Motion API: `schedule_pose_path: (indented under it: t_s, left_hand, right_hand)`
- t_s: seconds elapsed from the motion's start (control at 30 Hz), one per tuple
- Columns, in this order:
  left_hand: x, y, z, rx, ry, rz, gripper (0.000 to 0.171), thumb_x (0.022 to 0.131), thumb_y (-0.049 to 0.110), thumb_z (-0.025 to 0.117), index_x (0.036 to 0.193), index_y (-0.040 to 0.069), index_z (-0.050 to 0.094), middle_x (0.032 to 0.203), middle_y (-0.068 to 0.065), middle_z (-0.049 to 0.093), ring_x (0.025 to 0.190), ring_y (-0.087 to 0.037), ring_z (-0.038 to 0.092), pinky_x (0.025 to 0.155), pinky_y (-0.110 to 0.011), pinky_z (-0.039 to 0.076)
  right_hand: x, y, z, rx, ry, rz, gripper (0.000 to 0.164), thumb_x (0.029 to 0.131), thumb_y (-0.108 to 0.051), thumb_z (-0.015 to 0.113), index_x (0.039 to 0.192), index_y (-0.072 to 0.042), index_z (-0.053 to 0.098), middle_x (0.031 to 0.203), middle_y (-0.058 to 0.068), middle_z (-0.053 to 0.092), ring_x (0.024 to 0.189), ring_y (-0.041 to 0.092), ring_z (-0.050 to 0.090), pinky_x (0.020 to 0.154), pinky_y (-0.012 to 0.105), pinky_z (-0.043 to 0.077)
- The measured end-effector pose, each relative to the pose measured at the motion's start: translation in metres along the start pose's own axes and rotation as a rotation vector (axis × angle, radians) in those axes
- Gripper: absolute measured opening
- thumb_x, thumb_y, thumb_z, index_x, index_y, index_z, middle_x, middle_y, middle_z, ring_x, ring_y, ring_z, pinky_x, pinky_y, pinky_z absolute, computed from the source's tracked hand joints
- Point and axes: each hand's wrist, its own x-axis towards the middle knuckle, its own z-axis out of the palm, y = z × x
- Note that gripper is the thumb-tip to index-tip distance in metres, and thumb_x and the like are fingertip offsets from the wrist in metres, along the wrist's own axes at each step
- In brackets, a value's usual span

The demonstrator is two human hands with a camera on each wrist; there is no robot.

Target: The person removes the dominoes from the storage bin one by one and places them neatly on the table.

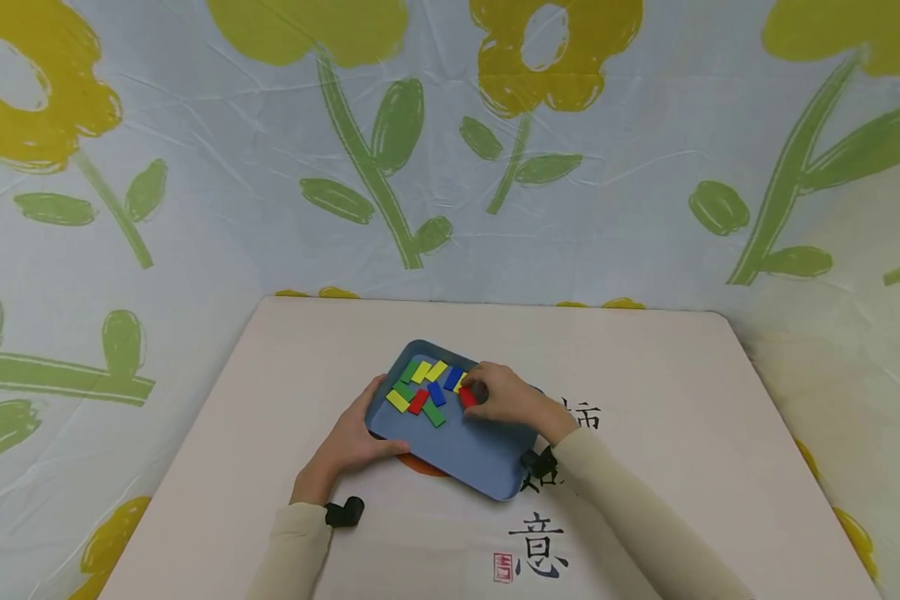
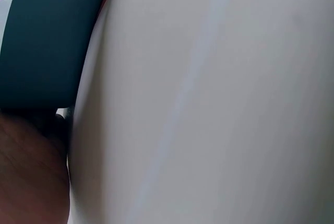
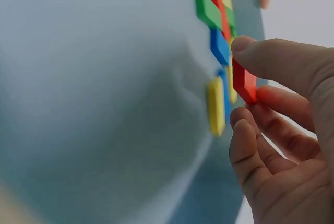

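Observation:
A blue-grey tray (image 1: 472, 454) lies at an angle on the table, with several small flat red, yellow, green and blue blocks towards its far left end. My left hand (image 1: 352, 437) grips the tray's left corner, the thumb along the near edge and the fingers at the left side. In the left wrist view the dark tray wall (image 2: 44, 41) stands above part of that hand. Over the blocks, my right hand (image 1: 506, 396) pinches a red block (image 3: 244, 82) between thumb and fingertips. Below it in the tray are a yellow block (image 3: 215, 106) and a blue block (image 3: 219, 46).
The pale table (image 1: 682, 467) bears black brush characters (image 1: 537, 546) and a small red seal print (image 1: 502, 567). Part of an orange-red print (image 1: 423, 467) shows under the tray's near edge. A flowered cloth (image 1: 450, 150) hangs behind the table.

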Motion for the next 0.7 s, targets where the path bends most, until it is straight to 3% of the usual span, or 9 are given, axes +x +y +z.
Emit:
schedule_pose_path:
  t_s: [0.37, 0.7]
  left_hand:
    - [0.000, 0.000, -0.001, -0.010, 0.010, 0.007, 0.125, 0.068, 0.049, 0.094, 0.165, 0.028, 0.020, 0.167, -0.009, 0.034, 0.150, -0.038, 0.036, 0.119, -0.065, 0.032]
    - [0.001, 0.000, 0.000, -0.008, 0.001, -0.001, 0.124, 0.069, 0.049, 0.094, 0.165, 0.030, 0.019, 0.168, -0.008, 0.031, 0.152, -0.038, 0.033, 0.119, -0.066, 0.030]
  right_hand:
    - [-0.021, 0.042, -0.046, 0.050, 0.145, 0.128, 0.044, 0.087, -0.021, 0.084, 0.125, -0.004, 0.071, 0.123, 0.013, 0.067, 0.105, 0.028, 0.065, 0.081, 0.039, 0.059]
    - [-0.032, 0.086, -0.057, 0.051, 0.209, 0.230, 0.048, 0.090, -0.021, 0.080, 0.130, 0.001, 0.067, 0.129, 0.021, 0.064, 0.111, 0.036, 0.065, 0.083, 0.045, 0.059]
